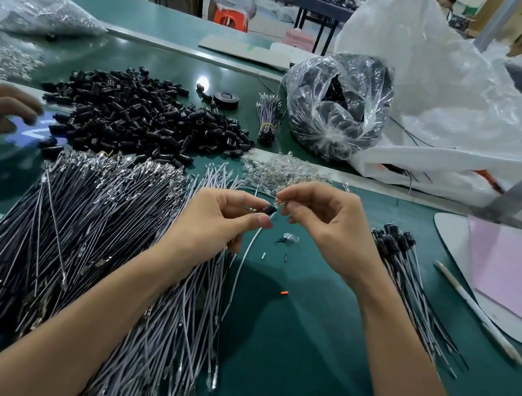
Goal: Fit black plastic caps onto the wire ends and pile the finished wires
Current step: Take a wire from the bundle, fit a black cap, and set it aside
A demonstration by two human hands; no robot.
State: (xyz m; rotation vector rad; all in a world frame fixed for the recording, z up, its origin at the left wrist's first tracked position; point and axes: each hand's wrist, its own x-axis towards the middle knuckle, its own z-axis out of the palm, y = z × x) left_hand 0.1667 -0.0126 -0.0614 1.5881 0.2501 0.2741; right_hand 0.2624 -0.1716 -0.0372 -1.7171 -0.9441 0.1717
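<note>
One glossy black cap (269,209) is pinched in the left hand (217,222), with one white wire (242,261) hanging from it. The right hand (325,228) pinches the wire tip, below the heap (145,114).

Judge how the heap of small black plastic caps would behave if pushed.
The heap of small black plastic caps would probably scatter, not slide as one: the pieces lie loose. Being short tubes, some may roll; strays sit apart on the green table. Each looks light.
</note>
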